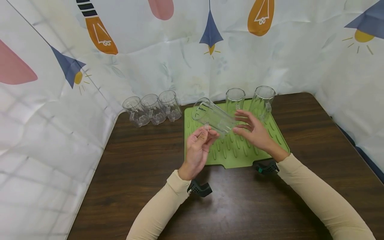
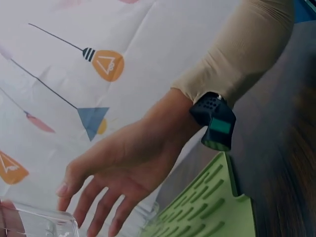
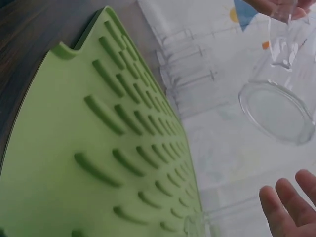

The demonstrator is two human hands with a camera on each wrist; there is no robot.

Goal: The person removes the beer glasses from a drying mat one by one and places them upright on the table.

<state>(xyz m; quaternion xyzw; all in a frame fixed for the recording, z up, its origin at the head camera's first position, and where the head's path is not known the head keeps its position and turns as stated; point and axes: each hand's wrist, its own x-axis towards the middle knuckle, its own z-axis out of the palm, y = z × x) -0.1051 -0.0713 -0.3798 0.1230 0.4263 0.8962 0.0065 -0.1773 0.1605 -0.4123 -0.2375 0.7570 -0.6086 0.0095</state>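
Note:
A clear glass mug (image 1: 216, 117) is held tilted on its side above the green drying mat (image 1: 238, 163). My left hand (image 1: 198, 148) pinches its handle between thumb and fingers; in the right wrist view that hand (image 3: 284, 7) shows only in part at the top. Near the mug's base is my right hand (image 1: 255, 131), fingers spread and slightly bent. In the right wrist view a gap separates its fingertips (image 3: 284, 197) from the round base (image 3: 276, 111). The left wrist view shows the right hand (image 2: 128, 170) beside the glass (image 2: 42, 222).
Two glass mugs, one (image 1: 235, 100) left of the other (image 1: 262, 103), stand at the mat's back. Three more mugs, left (image 1: 136, 111), middle (image 1: 154, 109) and right (image 1: 170, 105), stand on the brown table (image 1: 144, 166) at the back left. A patterned curtain (image 1: 168, 60) hangs behind.

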